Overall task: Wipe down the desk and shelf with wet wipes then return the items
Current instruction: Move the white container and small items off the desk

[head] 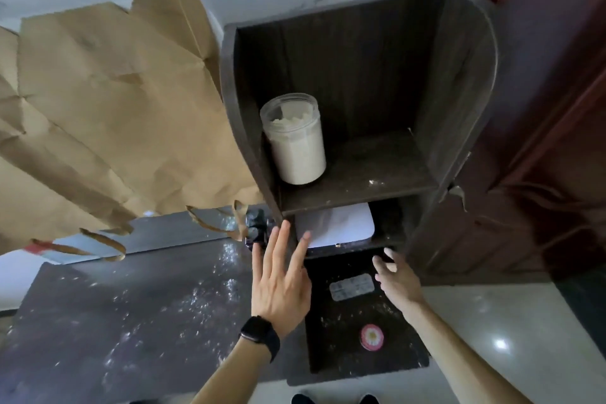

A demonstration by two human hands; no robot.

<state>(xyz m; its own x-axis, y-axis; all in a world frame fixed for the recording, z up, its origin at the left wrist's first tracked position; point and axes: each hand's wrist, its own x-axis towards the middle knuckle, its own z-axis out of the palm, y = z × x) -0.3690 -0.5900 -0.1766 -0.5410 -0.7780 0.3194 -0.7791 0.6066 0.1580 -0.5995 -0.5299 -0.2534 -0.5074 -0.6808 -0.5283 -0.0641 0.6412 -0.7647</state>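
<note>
A dark wooden shelf unit [455, 82] stands at the right end of a dark desk [137, 315] dusted with white powder. On its upper shelf board sits a clear jar of white powder [296, 141]. A white flat item [341, 225] lies in the lower compartment. My left hand [278, 282], with a black watch on the wrist, hovers open just in front of that compartment, fingers spread. My right hand [398, 279] reaches toward the compartment's right side, fingers apart and empty. A blister pack [352, 287] and a small pink round tin [372, 336] lie on the desk below.
Crumpled brown paper bags [108, 115] with handles lean against the wall over the desk's back left. A small dark object [257, 228] sits beside the shelf's left wall. A dark red door [557, 108] is at the right; pale tiled floor [492, 321] lies below.
</note>
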